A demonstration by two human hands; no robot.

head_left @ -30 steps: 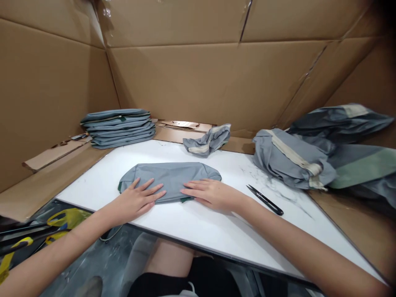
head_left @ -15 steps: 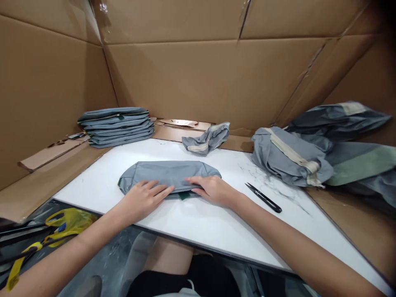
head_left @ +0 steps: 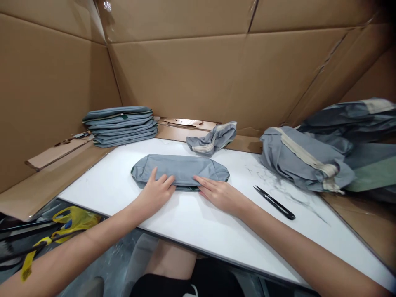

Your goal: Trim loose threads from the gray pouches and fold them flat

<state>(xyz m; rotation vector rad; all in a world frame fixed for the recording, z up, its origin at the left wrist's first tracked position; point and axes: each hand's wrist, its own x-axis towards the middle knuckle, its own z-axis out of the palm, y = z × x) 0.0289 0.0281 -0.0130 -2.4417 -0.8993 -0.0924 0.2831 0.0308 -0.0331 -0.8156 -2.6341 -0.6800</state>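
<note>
A folded grey fabric bag (head_left: 181,170) lies flat in the middle of the white table (head_left: 198,225). My left hand (head_left: 156,193) rests open at its near edge, fingertips on the cloth. My right hand (head_left: 220,194) lies open beside it, fingers stretched onto the bag's near right edge. Neither hand holds anything.
A stack of folded grey bags (head_left: 120,126) sits at the back left. A crumpled grey piece (head_left: 213,139) lies behind the bag. Black thread snips (head_left: 274,202) lie to the right, with a heap of unfolded grey bags (head_left: 321,154) beyond. Cardboard walls (head_left: 198,74) surround the table.
Both hands have slid from the top of the bag back to its near edge. The bag looks narrower, its near part folded in.
</note>
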